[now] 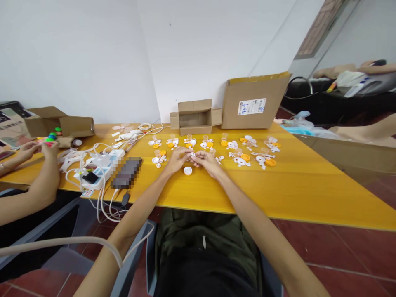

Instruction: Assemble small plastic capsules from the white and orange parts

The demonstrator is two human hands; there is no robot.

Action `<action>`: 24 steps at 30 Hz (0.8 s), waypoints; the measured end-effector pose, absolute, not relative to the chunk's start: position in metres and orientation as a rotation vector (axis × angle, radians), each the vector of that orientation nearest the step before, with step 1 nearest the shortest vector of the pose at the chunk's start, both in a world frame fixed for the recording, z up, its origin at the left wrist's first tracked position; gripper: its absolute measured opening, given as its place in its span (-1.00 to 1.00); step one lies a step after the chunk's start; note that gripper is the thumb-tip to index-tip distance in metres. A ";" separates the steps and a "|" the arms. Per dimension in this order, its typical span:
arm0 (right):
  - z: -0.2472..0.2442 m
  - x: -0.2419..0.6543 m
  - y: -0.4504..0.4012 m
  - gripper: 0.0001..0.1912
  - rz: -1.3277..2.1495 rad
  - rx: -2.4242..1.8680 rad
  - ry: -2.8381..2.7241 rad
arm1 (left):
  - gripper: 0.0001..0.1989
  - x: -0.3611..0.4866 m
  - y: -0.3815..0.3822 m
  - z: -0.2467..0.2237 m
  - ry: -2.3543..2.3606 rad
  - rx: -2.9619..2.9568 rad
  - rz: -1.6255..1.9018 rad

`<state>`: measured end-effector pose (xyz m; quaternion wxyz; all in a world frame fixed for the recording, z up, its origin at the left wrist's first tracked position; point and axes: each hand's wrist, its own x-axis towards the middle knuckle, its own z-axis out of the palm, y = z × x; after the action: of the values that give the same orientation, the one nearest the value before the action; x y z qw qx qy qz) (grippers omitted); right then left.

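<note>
Between the fingertips of my left hand (178, 160) and my right hand (208, 161) is a small white plastic piece with dark holes (193, 155). Both hands pinch it just above the yellow table (297, 185). Below my fingers a round white cup-like part (187, 170) rests on the table. Beyond and beside my hands lie several small groups of parts: orange discs (245, 157), white wheel-like pieces (260, 159) and clear plastic cups (225, 136). My fingers partly hide the groups behind them.
An open small carton (195, 117) and a big cardboard box (256, 103) stand at the back. Left of me are a power strip (102, 173) with tangled white cables and a blurred-out phone (126, 172). A co-worker's hands (46, 148) hold something colourful at far left.
</note>
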<state>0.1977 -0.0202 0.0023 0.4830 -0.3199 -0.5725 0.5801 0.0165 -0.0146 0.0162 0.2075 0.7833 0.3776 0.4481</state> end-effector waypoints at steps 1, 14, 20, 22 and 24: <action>0.003 0.198 -0.021 -0.52 1.416 -0.781 -1.391 | -0.80 0.017 -0.015 0.016 1.049 2.176 1.249; 0.007 0.196 -0.023 -0.47 1.434 -0.792 -1.387 | -0.82 0.017 -0.015 0.017 1.055 2.166 1.248; 0.009 0.196 -0.024 -0.46 1.443 -0.794 -1.375 | -0.81 0.016 -0.015 0.017 1.059 2.180 1.227; 0.008 0.196 -0.024 -0.47 1.441 -0.796 -1.370 | -0.81 0.017 -0.015 0.018 1.055 2.189 1.224; 0.007 0.197 -0.023 -0.48 1.434 -0.797 -1.368 | -0.82 0.018 -0.016 0.019 1.054 2.196 1.223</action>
<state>0.1966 -0.0231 0.0073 0.4818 -0.3271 -0.5611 0.5883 0.0177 -0.0161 0.0187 0.2066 0.7882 0.3786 0.4390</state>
